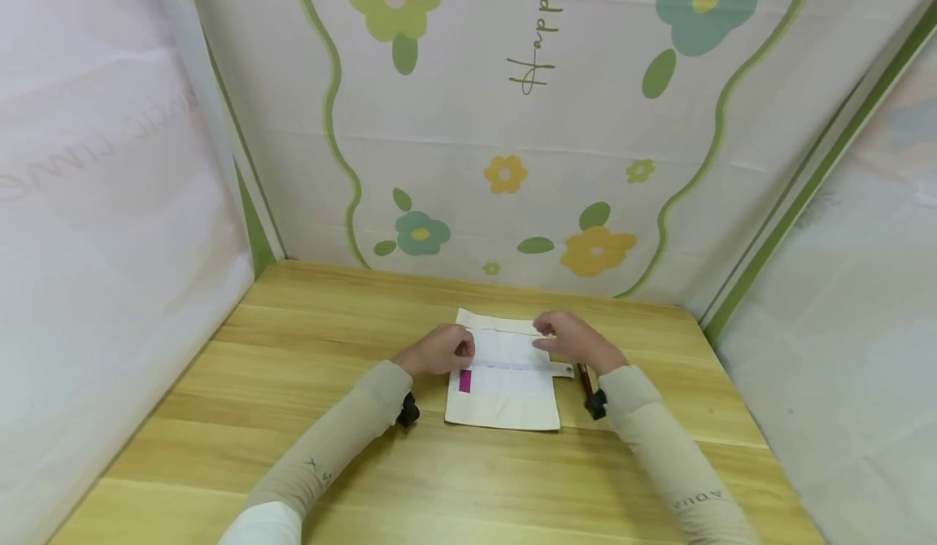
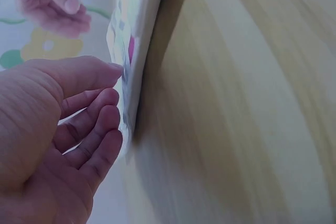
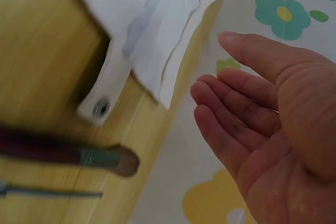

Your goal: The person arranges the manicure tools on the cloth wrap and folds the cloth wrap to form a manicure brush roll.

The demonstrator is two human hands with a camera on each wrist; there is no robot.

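A cream-white folding case (image 1: 505, 412) lies spread flat on the wooden table, its white inner side up. It has a small magenta patch (image 1: 465, 381) at the left and a strap (image 3: 107, 85) with a metal snap at the right. My left hand (image 1: 442, 348) is at the case's left edge, fingers loosely bent. In the left wrist view its fingertips (image 2: 111, 114) meet the edge, with a gap between thumb and forefinger. Over the upper right corner hovers my right hand (image 1: 574, 340), fingers relaxed and holding nothing.
Right of the case lie a dark-handled brush (image 3: 52, 148) with a soft tip and a thin tool (image 3: 58, 191). A flower-printed cloth (image 1: 454, 122) hangs behind the table (image 1: 351, 464), and pale cloths flank both sides.
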